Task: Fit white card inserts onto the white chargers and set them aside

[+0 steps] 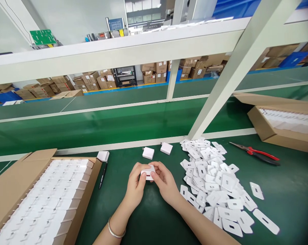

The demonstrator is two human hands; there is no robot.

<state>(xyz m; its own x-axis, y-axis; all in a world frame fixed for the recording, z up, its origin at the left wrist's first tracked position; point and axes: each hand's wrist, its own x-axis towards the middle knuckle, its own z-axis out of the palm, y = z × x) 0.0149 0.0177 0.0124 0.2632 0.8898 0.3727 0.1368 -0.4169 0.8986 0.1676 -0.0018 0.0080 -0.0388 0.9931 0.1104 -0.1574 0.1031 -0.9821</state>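
Between my two hands is a small white charger [148, 172] with a reddish slot in the face turned toward me. My left hand [135, 183] grips its left side, thumb on the front face. The right side is pinched by my right hand [165, 183], its thumb also on the front. Just beyond my fingers lie two more white chargers, one charger [148, 153] nearer and another charger [166, 148] to its right. Right of my hands spreads a heap of white slotted plates [212, 180].
An open carton [92, 190] of white chargers stands at left, with a black pen [102, 175] and a white block [103, 156] beside it. Red-and-black pliers [256, 153] lie at right, near another carton [273, 134]. A slanted white post [220, 92] rises behind the plates.
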